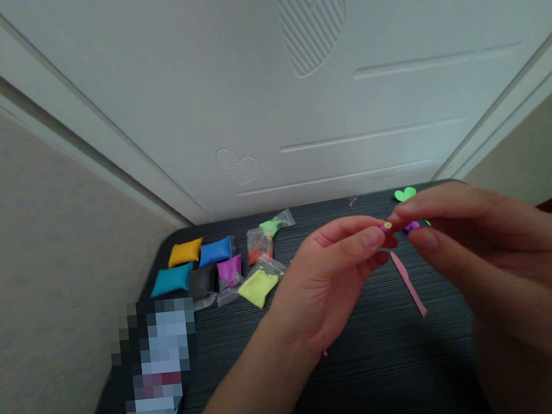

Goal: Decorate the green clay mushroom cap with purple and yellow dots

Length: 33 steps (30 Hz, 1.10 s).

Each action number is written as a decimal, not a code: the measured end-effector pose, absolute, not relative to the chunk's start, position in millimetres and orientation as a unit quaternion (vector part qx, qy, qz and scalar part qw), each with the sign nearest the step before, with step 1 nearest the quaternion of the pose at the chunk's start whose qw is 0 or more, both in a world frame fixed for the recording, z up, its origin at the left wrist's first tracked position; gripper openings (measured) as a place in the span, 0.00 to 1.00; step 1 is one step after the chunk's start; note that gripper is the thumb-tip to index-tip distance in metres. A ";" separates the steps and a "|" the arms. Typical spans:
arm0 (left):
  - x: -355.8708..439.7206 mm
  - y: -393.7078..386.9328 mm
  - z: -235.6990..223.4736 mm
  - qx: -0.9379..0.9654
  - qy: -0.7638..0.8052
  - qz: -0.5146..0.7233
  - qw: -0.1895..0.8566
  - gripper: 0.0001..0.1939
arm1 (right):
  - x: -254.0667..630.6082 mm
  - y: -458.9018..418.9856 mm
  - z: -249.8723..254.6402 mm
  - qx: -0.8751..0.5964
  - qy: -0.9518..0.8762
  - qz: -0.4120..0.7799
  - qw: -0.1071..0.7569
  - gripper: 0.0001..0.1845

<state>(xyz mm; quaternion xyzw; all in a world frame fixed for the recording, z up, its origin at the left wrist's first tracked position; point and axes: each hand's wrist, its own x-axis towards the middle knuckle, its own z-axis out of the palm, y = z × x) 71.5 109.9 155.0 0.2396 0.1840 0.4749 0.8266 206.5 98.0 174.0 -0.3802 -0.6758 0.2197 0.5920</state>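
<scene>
My left hand point(333, 266) pinches a tiny piece of purple modelling clay with a yellow centre point(388, 225) between thumb and fingers. Close beside it on the right is my right hand point(500, 257), its thumb and index finger apart. The index fingertip is at the small piece; whether it touches I cannot tell. Purple clay point(411, 226) shows in the gap between those fingers, apparently beyond them and partly hidden. Behind the hands lies a bright green heart-shaped clay piece point(405, 194). A pink modelling knife point(409, 284) rests on the dark table point(369, 367) below the hands.
On the left lie several clay packets, among them yellow point(185, 252), blue point(215, 252), teal point(172, 279), black point(202, 282) and purple point(230, 271). Opened bags hold orange point(260, 254), green point(272, 227) and lime clay point(259, 288). A blurred-out object point(161, 361) sits front left. A white panel point(245, 93) stands behind.
</scene>
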 end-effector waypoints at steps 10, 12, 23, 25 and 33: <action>70.3 109.6 156.6 0.278 0.224 0.477 0.803 0.05 | 213.2 102.4 176.7 -0.352 -0.742 0.213 0.530 0.12; 70.3 110.0 156.0 0.280 0.220 0.479 0.803 0.05 | 213.7 103.4 176.1 -0.353 -0.742 0.215 0.528 0.11; 68.8 111.2 154.8 0.301 0.219 0.473 0.799 0.04 | 216.3 102.7 173.4 -0.350 -0.728 0.225 0.545 0.11; 68.4 111.5 154.9 0.305 0.218 0.473 0.797 0.04 | 216.7 102.4 173.2 -0.346 -0.726 0.225 0.549 0.11; 67.9 109.6 157.5 0.314 0.224 0.490 0.782 0.04 | 219.8 101.8 172.7 -0.373 -0.707 0.257 0.543 0.09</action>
